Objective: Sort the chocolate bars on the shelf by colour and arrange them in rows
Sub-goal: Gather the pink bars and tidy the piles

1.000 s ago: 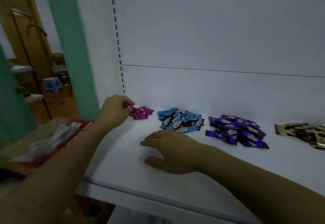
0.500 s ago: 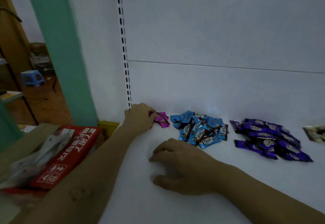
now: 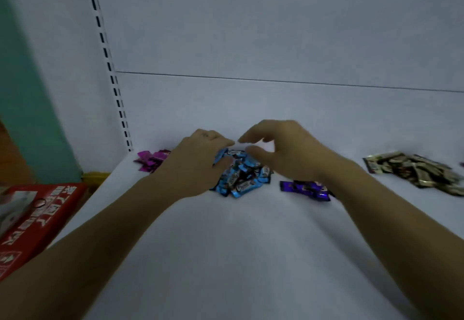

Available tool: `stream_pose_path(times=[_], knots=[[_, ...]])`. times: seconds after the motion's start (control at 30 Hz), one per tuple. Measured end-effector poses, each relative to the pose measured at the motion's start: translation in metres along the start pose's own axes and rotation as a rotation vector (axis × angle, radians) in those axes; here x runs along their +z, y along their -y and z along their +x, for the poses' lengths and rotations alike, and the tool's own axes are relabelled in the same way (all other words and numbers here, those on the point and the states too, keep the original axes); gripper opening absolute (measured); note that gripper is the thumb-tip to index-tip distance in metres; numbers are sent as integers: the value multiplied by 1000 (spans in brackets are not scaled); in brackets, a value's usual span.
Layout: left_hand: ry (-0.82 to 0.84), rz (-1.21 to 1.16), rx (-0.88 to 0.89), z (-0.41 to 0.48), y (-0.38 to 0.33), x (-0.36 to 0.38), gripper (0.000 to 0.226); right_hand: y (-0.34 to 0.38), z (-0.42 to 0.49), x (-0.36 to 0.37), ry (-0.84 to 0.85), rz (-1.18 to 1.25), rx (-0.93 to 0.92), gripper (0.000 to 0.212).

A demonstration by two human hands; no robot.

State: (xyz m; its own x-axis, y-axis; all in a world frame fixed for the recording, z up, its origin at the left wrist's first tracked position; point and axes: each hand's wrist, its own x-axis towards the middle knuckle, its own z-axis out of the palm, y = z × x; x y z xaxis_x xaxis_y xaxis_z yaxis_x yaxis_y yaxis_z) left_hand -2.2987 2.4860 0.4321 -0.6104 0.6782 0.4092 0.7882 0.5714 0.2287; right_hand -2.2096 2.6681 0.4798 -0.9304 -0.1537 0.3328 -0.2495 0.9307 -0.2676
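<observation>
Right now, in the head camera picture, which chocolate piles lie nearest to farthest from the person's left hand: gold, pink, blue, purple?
1. blue pile: centre of the shelf, the left hand curls its fingers onto it.
2. pink pile: just left of that hand, in the back corner.
3. purple pile: right of the blue.
4. gold pile: far right.

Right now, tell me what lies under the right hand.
Beneath the right hand, blue bars under its fingers; purple bars poke out below the wrist, the rest of that pile covered.
</observation>
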Motion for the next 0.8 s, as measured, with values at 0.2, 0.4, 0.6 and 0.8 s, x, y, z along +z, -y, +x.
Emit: stream_pose_path(times=[0.2, 0.4, 0.6, 0.8], knots=[[215, -10, -17, 42, -99, 36, 71, -104, -61, -63, -69, -107, 285, 25], [310, -85, -305, 81, -165, 110, 78, -166, -104, -32, 49, -121, 400, 42], [256, -75, -489, 97, -174, 140, 73, -181, -101, 1, 231, -163, 311, 63], [157, -59, -527, 108, -186, 153, 67, -204, -106, -4, 241, -85, 291, 59]])
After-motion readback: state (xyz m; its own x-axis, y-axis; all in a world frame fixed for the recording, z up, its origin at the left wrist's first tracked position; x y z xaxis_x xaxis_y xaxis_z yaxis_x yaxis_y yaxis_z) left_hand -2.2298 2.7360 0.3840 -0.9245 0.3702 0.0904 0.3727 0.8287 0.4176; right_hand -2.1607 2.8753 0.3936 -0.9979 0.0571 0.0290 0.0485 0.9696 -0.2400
